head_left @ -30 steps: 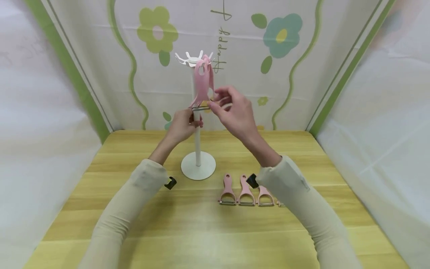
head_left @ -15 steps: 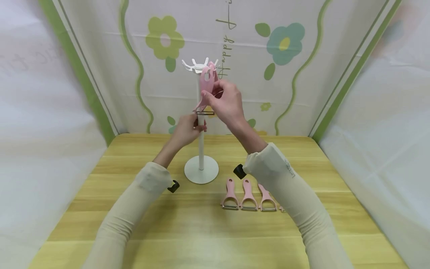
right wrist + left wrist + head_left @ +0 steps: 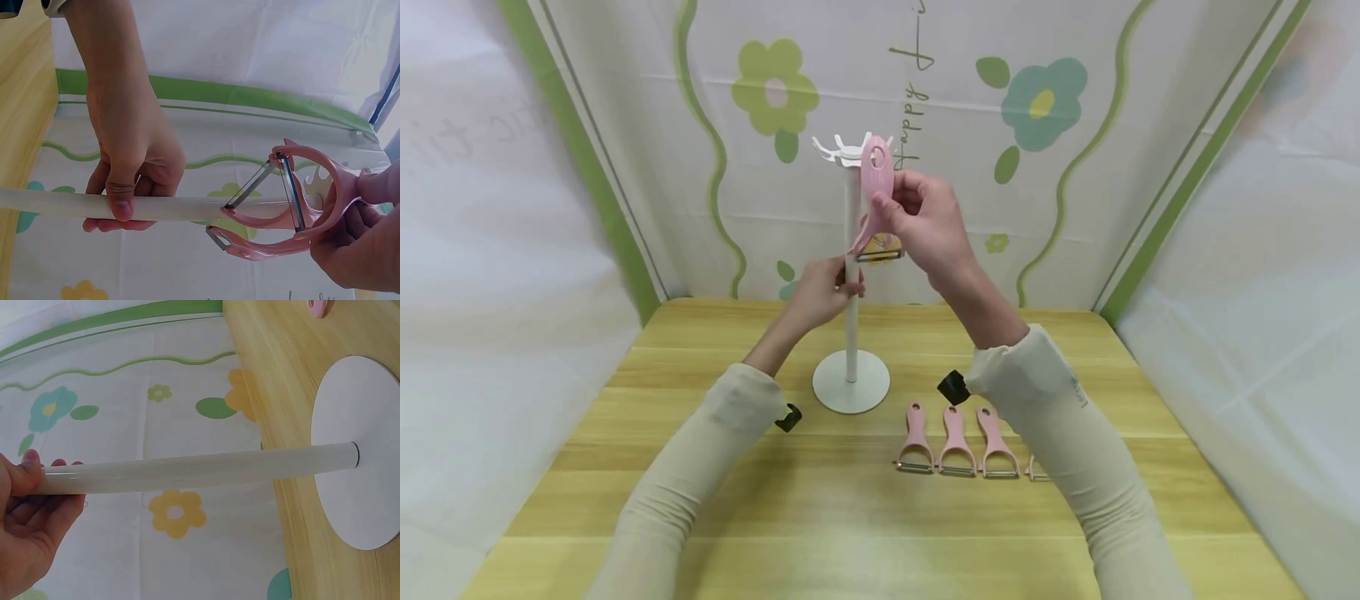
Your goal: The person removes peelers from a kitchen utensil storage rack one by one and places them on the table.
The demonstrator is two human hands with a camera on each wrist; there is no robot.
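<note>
A white stand [image 3: 852, 333] rises from its round base, with curved hooks [image 3: 827, 152] fanned out at the top. My left hand [image 3: 820, 292] grips its pole [image 3: 187, 472] partway up. In front of the hooks, my right hand [image 3: 928, 221] pinches the handle of a pink peeler [image 3: 876, 167], thumb on the near face. This peeler is upright, blade down, and its handle hole overlaps a hook in the head view. Behind it, further pink peelers [image 3: 256, 248] hang close together by the pole in the right wrist view, their handles hidden by my right hand.
Several pink peelers [image 3: 955, 442] lie in a row on the wooden table [image 3: 737, 517], right of the round base [image 3: 831, 392]; my right sleeve [image 3: 1067, 417] partly covers the last. A patterned cloth [image 3: 947, 50] forms the back wall, with white side walls.
My right hand has moved from the front peeler's blade end up to its handle. That peeler has shifted slightly up and right against the hooks. My left hand stays on the pole.
</note>
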